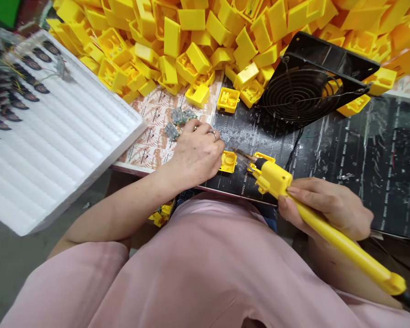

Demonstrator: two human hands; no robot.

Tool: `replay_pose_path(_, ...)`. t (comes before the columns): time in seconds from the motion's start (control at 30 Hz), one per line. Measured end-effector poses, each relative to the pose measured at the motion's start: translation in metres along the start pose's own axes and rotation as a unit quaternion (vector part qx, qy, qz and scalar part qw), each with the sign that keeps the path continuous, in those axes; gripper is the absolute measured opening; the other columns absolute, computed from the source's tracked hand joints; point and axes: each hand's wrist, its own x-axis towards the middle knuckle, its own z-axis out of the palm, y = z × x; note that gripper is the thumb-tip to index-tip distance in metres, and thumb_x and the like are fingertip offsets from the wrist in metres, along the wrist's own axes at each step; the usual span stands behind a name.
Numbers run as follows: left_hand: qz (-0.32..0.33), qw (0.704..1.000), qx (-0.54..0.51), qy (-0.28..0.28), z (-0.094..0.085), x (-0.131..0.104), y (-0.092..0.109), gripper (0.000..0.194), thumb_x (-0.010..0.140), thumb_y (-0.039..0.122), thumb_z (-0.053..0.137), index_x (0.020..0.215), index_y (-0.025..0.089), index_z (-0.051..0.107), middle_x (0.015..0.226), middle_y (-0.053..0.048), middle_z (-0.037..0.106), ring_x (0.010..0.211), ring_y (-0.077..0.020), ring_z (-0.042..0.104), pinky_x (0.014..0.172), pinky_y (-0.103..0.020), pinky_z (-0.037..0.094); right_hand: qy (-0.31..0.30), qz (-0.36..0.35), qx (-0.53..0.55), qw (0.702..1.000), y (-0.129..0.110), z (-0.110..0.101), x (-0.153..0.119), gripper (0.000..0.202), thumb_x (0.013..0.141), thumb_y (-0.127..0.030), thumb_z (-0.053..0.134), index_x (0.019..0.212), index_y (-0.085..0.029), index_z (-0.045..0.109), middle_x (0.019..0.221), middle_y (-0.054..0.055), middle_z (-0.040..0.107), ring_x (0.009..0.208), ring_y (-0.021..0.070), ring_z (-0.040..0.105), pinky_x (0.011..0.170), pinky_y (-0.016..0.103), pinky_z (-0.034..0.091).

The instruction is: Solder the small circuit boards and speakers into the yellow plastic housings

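Head view: left hand [201, 150] palm down, fingers bent, forearm slanting in from near left across the table's near edge; fingertips hidden, cannot tell whether it grips anything. Right hand [331, 207] closed around a yellow soldering iron [276, 177], wrist low at near right, tool angled far and left. Its tip end is over the gap between left casing [228, 163], just right of the left hand, and right casing [268, 158], partly behind the tool. Both casings sit close to the near edge. Small circuit boards [178, 116] just beyond the left hand; foam tray [71, 123] bounds the left, casing heap [171, 36] the far side, black fan [300, 86] far right. Widest stretch of black worktop [345, 164] runs right, nearer than the fan.
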Motion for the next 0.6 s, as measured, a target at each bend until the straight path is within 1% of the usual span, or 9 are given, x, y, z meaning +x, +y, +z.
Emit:
replay_pose_path(0.07, 0.005, 1.0, 0.01, 0.01, 0.001, -0.001, -0.001, 0.025, 0.095, 0.023, 0.053, 0.08, 0.02, 0.073, 0.081, -0.005, 0.073, 0.094, -0.0264, 0.066, 0.096, -0.044, 0.048, 0.021, 0.005, 0.002, 1.0, 0.002, 0.001, -0.004, 0.024, 0.082, -0.007, 0.081, 0.094, -0.022, 0.066, 0.073, -0.003, 0.074, 0.062, 0.0133, 0.073, 0.047, 0.019, 0.055)
replay_pose_path(0.13, 0.012, 1.0, 0.018, 0.019, 0.002, -0.002, -0.002, 0.024, 0.095, 0.024, 0.053, 0.08, 0.021, 0.073, 0.08, -0.005, 0.073, 0.092, -0.0263, 0.066, 0.095, -0.044, 0.048, 0.038, 0.007, 0.023, 0.999, 0.004, 0.004, -0.009, 0.026, 0.082, -0.007, 0.081, 0.1, -0.022, 0.069, 0.075, -0.003, 0.075, 0.063, 0.0147, 0.074, 0.049, 0.021, 0.058)
replay_pose_path(0.2, 0.017, 0.999, 0.023, 0.021, 0.002, -0.002, -0.003, 0.025, 0.095, 0.024, 0.053, 0.08, 0.022, 0.072, 0.079, -0.005, 0.072, 0.091, -0.0256, 0.066, 0.093, -0.043, 0.048, 0.07, 0.033, 0.029, 0.997, 0.004, 0.008, -0.014, 0.036, 0.083, -0.011, 0.081, 0.115, -0.024, 0.072, 0.082, -0.003, 0.078, 0.067, 0.0157, 0.075, 0.053, 0.024, 0.061)
replay_pose_path(0.27, 0.016, 1.0, 0.021, 0.018, 0.002, -0.002, -0.004, 0.026, 0.096, 0.025, 0.052, 0.08, 0.021, 0.072, 0.079, -0.005, 0.072, 0.091, -0.0251, 0.065, 0.092, -0.043, 0.048, 0.101, 0.064, 0.011, 0.993, 0.003, 0.009, -0.018, 0.051, 0.085, -0.015, 0.082, 0.133, -0.027, 0.069, 0.093, -0.001, 0.08, 0.072, 0.016, 0.076, 0.06, 0.026, 0.063)
replay_pose_path(0.3, 0.014, 1.0, 0.017, 0.015, 0.002, -0.002, -0.004, 0.026, 0.096, 0.025, 0.052, 0.08, 0.02, 0.072, 0.079, -0.005, 0.072, 0.092, -0.0253, 0.065, 0.092, -0.043, 0.049, 0.109, 0.067, 0.0, 0.992, 0.002, 0.008, -0.019, 0.056, 0.087, -0.018, 0.083, 0.139, -0.029, 0.066, 0.097, 0.0, 0.08, 0.074, 0.0158, 0.076, 0.062, 0.027, 0.063)
replay_pose_path(0.37, 0.011, 1.0, 0.007, 0.009, 0.001, -0.001, -0.003, 0.027, 0.096, 0.024, 0.052, 0.081, 0.019, 0.073, 0.079, -0.006, 0.072, 0.092, -0.0267, 0.065, 0.091, -0.044, 0.05, 0.094, 0.051, -0.012, 0.994, 0.0, 0.005, -0.019, 0.058, 0.091, -0.031, 0.081, 0.146, -0.03, 0.062, 0.097, 0.0, 0.079, 0.075, 0.0152, 0.075, 0.063, 0.026, 0.062)
replay_pose_path(0.47, 0.006, 1.0, -0.016, -0.003, 0.0, 0.001, 0.002, 0.028, 0.095, 0.021, 0.05, 0.081, 0.019, 0.075, 0.081, -0.009, 0.072, 0.095, -0.03, 0.066, 0.088, -0.047, 0.051, 0.043, 0.038, -0.033, 0.998, -0.003, 0.002, -0.013, 0.055, 0.1, -0.052, 0.064, 0.149, -0.027, 0.06, 0.088, 0.002, 0.077, 0.075, 0.016, 0.075, 0.067, 0.026, 0.063)
replay_pose_path(0.53, -0.001, 0.999, -0.044, -0.014, -0.002, 0.002, 0.0, 0.028, 0.095, 0.023, 0.05, 0.083, 0.019, 0.076, 0.083, -0.011, 0.073, 0.097, -0.0321, 0.066, 0.087, -0.049, 0.053, 0.007, 0.037, -0.058, 0.998, -0.005, 0.004, -0.008, 0.055, 0.1, -0.055, 0.06, 0.147, -0.025, 0.062, 0.088, 0.003, 0.077, 0.078, 0.0171, 0.075, 0.073, 0.027, 0.063)
replay_pose_path(0.6, -0.016, 0.996, -0.09, -0.016, -0.006, -0.001, -0.012, 0.029, 0.097, 0.028, 0.051, 0.094, 0.019, 0.078, 0.092, -0.011, 0.075, 0.099, -0.0325, 0.067, 0.088, -0.05, 0.054, -0.002, 0.03, -0.077, 0.997, -0.004, 0.009, -0.004, 0.056, 0.096, -0.052, 0.068, 0.146, -0.026, 0.062, 0.092, 0.003, 0.078, 0.081, 0.0186, 0.076, 0.077, 0.027, 0.063)
